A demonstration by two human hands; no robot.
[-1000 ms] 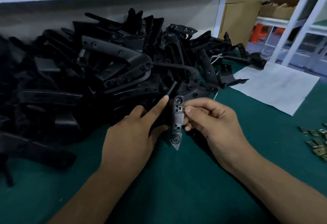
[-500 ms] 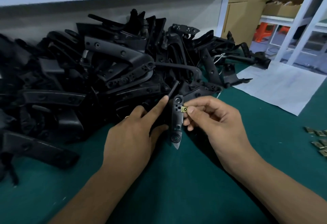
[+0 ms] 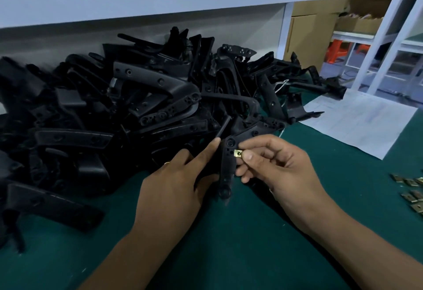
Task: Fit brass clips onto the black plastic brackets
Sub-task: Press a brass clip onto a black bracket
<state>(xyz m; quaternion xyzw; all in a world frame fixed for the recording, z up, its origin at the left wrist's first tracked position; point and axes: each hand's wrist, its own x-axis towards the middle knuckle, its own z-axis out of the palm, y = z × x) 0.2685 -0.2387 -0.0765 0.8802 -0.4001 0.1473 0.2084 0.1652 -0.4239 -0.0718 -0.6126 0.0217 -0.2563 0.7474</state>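
Left hand (image 3: 174, 189) holds black bracket (image 3: 226, 170); right hand (image 3: 281, 170) pinches brass clip (image 3: 238, 153) against it

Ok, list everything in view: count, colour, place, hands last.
bracket: one, black, held upright at centre
brass clip: one, gold, at the bracket's right edge
bracket pile: many, black, left and back of table
loose clips: several, brass, right edge
paper sheet: one, white, back right
table: one, green surface
cardboard boxes: several, brown, behind
left hand: grips the bracket
right hand: pinches the clip
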